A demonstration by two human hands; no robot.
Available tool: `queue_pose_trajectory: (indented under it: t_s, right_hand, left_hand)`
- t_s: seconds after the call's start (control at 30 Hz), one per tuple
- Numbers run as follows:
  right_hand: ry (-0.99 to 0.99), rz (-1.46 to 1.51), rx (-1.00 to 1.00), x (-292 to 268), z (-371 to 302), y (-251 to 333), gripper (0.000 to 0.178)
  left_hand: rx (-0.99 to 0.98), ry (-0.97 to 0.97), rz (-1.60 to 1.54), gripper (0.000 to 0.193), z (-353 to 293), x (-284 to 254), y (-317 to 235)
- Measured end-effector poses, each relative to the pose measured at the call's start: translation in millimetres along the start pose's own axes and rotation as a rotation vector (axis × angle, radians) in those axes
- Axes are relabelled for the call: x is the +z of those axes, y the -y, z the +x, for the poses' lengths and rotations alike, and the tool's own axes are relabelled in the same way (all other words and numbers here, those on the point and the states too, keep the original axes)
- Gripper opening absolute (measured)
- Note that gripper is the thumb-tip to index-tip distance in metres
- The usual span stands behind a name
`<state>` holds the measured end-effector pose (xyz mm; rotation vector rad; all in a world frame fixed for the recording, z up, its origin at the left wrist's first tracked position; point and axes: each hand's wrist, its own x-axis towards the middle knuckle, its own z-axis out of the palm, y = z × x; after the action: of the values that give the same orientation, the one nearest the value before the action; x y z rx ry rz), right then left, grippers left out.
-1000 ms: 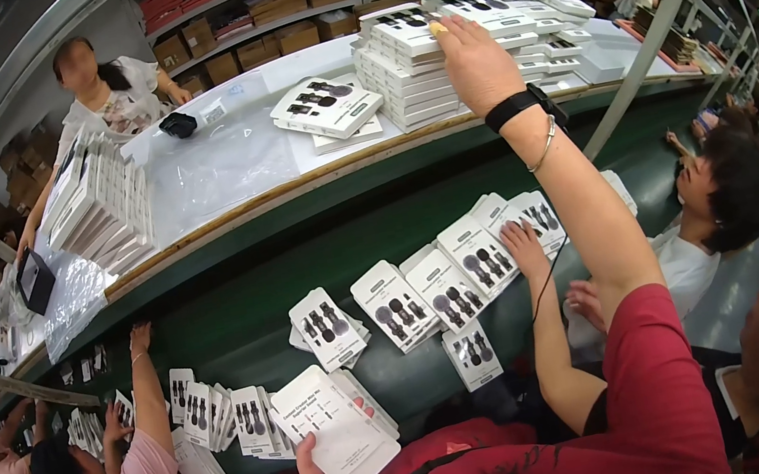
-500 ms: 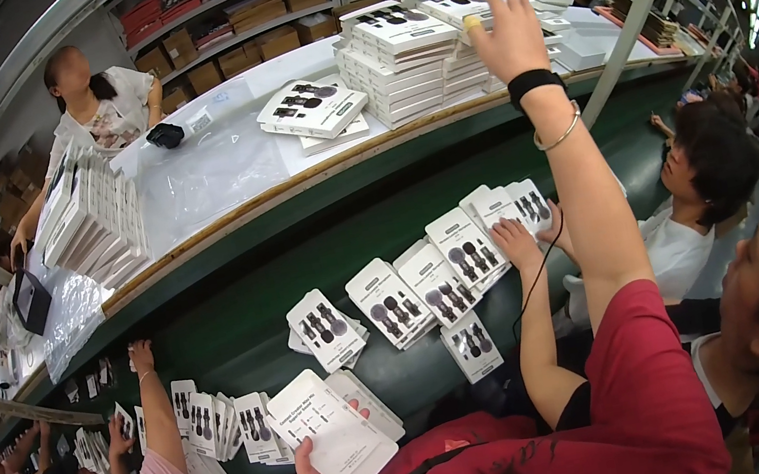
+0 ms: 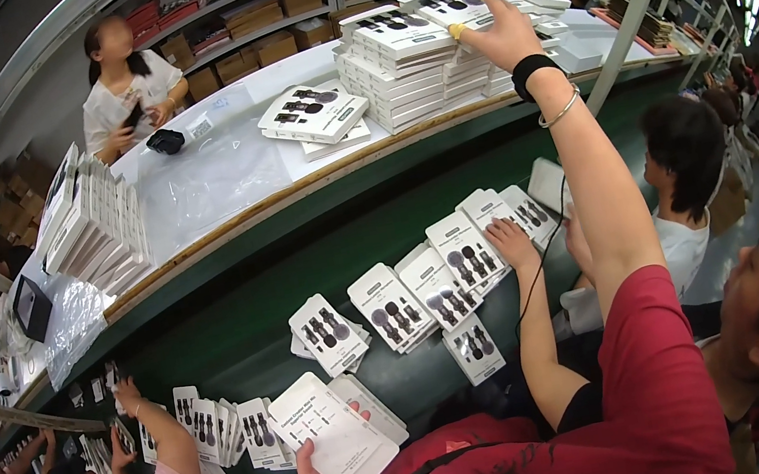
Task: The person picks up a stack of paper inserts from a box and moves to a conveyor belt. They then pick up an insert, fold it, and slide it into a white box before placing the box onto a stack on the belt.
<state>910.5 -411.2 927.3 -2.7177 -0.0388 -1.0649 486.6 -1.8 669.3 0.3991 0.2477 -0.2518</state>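
Note:
My left hand (image 3: 318,473) holds a flat white printed box (image 3: 332,428) at the lower middle, its fingers curled around the edges. Up at the raised counter, my right hand (image 3: 503,34) grips the near corner of a top white box (image 3: 442,3), which lies on a tall stack of white boxes (image 3: 401,81). Yellow covers sit on the thumb and a fingertip. Just behind the held box, more white boxes (image 3: 374,408) lie on the green conveyor belt (image 3: 257,289). The right hand's remaining fingers are partly hidden.
Box piles (image 3: 397,305) line the belt. A co-worker's hand (image 3: 509,243) touches one pile on the right. On the counter (image 3: 239,186) stand another leaning stack (image 3: 98,226) and a small loose pile (image 3: 314,114). A metal post (image 3: 630,15) rises beside my right arm. Co-workers stand on both sides.
My right hand has come down onto the top box and closed on its corner. My left hand stays put. The person behind the counter has straightened up and moved right.

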Motion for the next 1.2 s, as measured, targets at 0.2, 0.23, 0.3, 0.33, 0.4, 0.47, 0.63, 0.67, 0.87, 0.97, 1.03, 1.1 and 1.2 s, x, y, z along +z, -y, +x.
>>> queue_pose_trajectory:
  t_s: [0.2,0.23,0.3,0.33,0.4,0.47,0.63,0.67,0.87,0.97,1.03,1.1,1.2]
  right_hand:
    - [-0.124,0.353,0.078,-26,13,-19,0.072]
    - [-0.009,0.596,0.207,-37,15,-17,0.071]
    - [0.108,0.833,0.331,-51,15,-12,0.071]
    - [0.16,1.128,0.394,-57,7,1,0.071]
    - [0.267,1.716,0.518,-65,-8,25,0.072]
    - [0.34,1.777,0.508,-70,-14,37,0.073]
    - [0.505,1.924,0.515,-77,-20,48,0.073]
    - [0.52,1.939,0.528,-77,-21,48,0.072]
    - [0.34,1.681,0.514,-63,-17,37,0.072]
    - [0.103,1.36,0.405,-49,-2,13,0.07]
    - [-0.134,0.744,0.237,-32,8,-3,0.066]
    - [-0.237,0.439,0.148,-16,9,-9,0.064]
    - [-0.285,0.38,0.156,-2,6,-10,0.06]
  left_hand:
    - [-0.004,0.004,0.013,0.084,3,-7,0]
    - [0.0,0.006,0.01,0.084,3,-8,0]
    - [-0.015,-0.005,-0.014,0.084,5,-8,2]
    - [-0.022,-0.015,-0.025,0.084,5,-8,2]
    - [-0.019,-0.02,-0.004,0.085,5,-6,2]
    - [-0.021,-0.027,0.046,0.087,6,-2,2]
    - [-0.031,0.005,-0.019,0.085,9,-2,3]
    - [-0.029,0.008,-0.01,0.085,9,-2,3]
    - [-0.026,-0.007,-0.005,0.086,6,-1,0]
    - [-0.031,-0.012,-0.014,0.086,7,-2,0]
    - [-0.035,-0.015,-0.017,0.086,7,-2,1]
    - [-0.025,-0.015,-0.02,0.086,7,-4,1]
    - [-0.014,-0.016,-0.017,0.085,5,-4,0]
